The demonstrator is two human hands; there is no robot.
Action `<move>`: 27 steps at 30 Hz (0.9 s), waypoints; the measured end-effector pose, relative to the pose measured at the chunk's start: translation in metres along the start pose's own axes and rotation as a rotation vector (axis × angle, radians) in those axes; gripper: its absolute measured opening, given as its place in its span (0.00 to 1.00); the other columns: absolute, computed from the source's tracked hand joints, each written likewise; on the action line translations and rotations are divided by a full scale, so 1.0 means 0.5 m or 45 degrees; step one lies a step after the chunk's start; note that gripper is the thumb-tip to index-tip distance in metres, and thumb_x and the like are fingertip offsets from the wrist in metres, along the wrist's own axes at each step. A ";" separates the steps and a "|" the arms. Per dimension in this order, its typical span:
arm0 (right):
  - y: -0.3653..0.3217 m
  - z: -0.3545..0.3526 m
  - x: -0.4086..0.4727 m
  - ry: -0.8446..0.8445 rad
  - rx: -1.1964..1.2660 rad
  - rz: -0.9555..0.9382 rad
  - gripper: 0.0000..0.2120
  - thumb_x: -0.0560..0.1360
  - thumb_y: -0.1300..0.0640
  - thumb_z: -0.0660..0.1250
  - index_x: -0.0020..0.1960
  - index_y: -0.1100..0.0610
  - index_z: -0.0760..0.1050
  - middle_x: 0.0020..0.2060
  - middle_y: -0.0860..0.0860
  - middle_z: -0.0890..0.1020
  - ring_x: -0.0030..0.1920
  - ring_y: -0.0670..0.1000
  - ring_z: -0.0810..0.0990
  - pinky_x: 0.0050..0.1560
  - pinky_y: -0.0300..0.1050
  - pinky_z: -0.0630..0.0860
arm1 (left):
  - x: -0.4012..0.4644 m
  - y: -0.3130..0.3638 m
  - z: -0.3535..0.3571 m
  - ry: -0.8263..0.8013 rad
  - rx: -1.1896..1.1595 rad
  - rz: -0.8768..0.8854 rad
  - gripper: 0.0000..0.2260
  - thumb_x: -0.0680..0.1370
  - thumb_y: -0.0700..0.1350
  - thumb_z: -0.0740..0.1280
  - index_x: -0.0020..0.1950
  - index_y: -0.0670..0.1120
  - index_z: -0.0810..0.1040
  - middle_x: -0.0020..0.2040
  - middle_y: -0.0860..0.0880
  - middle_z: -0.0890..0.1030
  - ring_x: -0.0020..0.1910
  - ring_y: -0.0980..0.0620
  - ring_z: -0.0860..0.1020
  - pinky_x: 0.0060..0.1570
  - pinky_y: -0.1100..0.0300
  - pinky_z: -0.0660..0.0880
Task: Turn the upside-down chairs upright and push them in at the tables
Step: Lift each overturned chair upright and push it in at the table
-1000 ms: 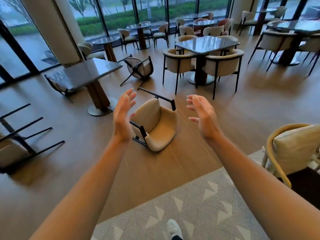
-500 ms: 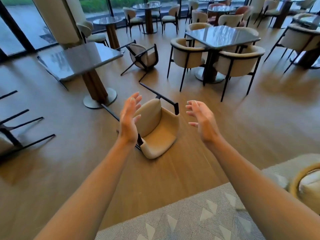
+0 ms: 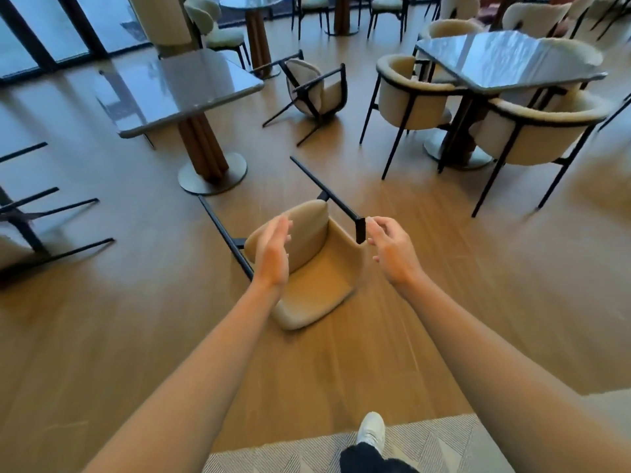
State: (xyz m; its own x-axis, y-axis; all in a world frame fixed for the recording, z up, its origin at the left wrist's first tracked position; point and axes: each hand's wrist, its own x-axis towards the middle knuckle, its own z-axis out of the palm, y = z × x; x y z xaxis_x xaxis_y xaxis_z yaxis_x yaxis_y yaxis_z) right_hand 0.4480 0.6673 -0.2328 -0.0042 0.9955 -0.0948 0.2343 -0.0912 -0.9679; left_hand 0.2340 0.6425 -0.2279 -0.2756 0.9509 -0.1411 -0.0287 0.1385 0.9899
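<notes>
The tipped chair (image 3: 307, 268) lies on the floor (image 3: 444, 302) near the left desk (image 3: 177, 90), legs pointing far. Left hand (image 3: 273, 257) and right hand (image 3: 392, 250) flank it, each grip open and empty. It likely feels bulky; the stiff black frame (image 3: 341, 203) looks the surest hold.

Both arms reach forward. The left hand (image 3: 273, 256) is flat, fingers straight. The right hand (image 3: 392, 249) is loosely curled, empty.

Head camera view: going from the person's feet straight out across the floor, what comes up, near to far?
White shoe → tipped beige chair between the open hands → second overturned chair → round table by the windows.
</notes>
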 end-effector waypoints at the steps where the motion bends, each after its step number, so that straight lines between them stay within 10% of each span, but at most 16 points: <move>1: 0.008 -0.005 0.030 -0.024 -0.011 0.018 0.28 0.75 0.29 0.60 0.66 0.45 0.76 0.55 0.41 0.81 0.52 0.37 0.79 0.49 0.43 0.75 | 0.021 -0.007 0.012 0.024 0.002 -0.016 0.30 0.80 0.64 0.56 0.77 0.49 0.72 0.70 0.52 0.77 0.69 0.51 0.73 0.73 0.42 0.65; 22: 0.178 0.195 0.602 -0.485 -0.303 0.223 0.20 0.82 0.38 0.62 0.68 0.49 0.73 0.54 0.37 0.78 0.54 0.37 0.76 0.47 0.33 0.69 | 0.502 -0.303 -0.002 0.528 0.125 -0.437 0.20 0.85 0.57 0.60 0.72 0.48 0.76 0.67 0.52 0.78 0.67 0.51 0.75 0.64 0.56 0.69; 27: 0.269 0.283 0.743 -0.511 -0.469 0.314 0.25 0.81 0.39 0.64 0.73 0.51 0.72 0.64 0.48 0.79 0.63 0.47 0.77 0.51 0.37 0.71 | 0.619 -0.422 -0.038 0.549 0.331 -0.656 0.20 0.84 0.56 0.64 0.72 0.47 0.75 0.68 0.48 0.79 0.67 0.48 0.76 0.67 0.46 0.73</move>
State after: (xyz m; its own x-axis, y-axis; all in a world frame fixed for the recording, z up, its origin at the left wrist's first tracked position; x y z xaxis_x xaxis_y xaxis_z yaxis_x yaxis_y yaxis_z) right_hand 0.3404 1.0211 -0.4313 -0.2572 0.8517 -0.4566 0.5964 -0.2318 -0.7684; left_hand 0.1365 0.9022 -0.4804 -0.6449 0.5605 -0.5195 -0.0422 0.6526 0.7565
